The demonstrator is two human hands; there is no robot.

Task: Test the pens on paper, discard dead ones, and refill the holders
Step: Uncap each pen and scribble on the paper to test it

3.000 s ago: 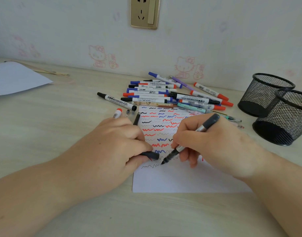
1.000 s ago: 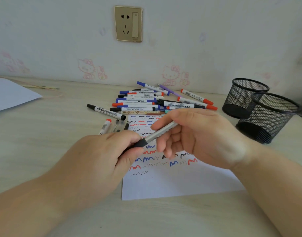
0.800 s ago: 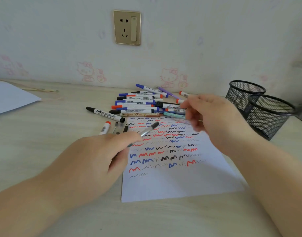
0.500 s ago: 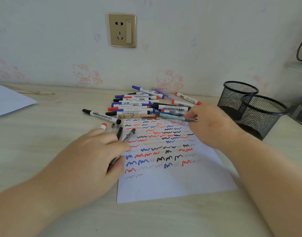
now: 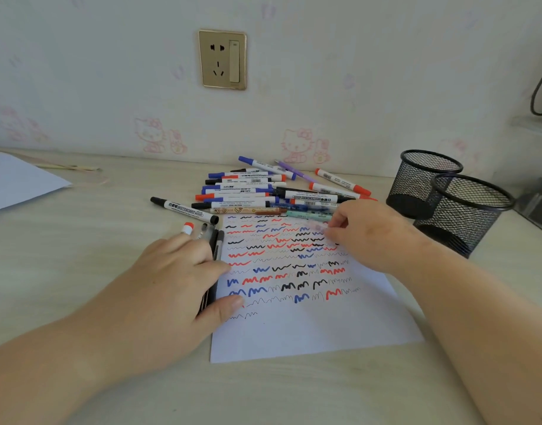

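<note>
A white paper [image 5: 309, 326] covered in red, blue and black squiggles lies in front of me. Behind it is a pile of pens and markers [image 5: 257, 191]. My left hand [image 5: 171, 283] lies with fairly straight fingers over a grey-black pen [image 5: 218, 243], which rests beside the paper's left edge with a few other pens, one of them a red-capped marker [image 5: 187, 229]. My right hand [image 5: 367, 234] reaches to the pile's near edge and pinches a pale, blurred pen [image 5: 314, 226] with its fingertips. Two black mesh holders [image 5: 466, 210] stand at the right.
A black whiteboard marker [image 5: 183, 208] lies apart, left of the pile. Another white sheet [image 5: 15, 182] and a thin stick [image 5: 70, 167] are at the far left. A wall socket [image 5: 222, 58] is above. A dark object sits past the holders at the right edge.
The right hand wrote with the grey-black pen, then passed it to the left hand, which laid it down left of the paper. The right hand moved to the pile and took a pale pen.
</note>
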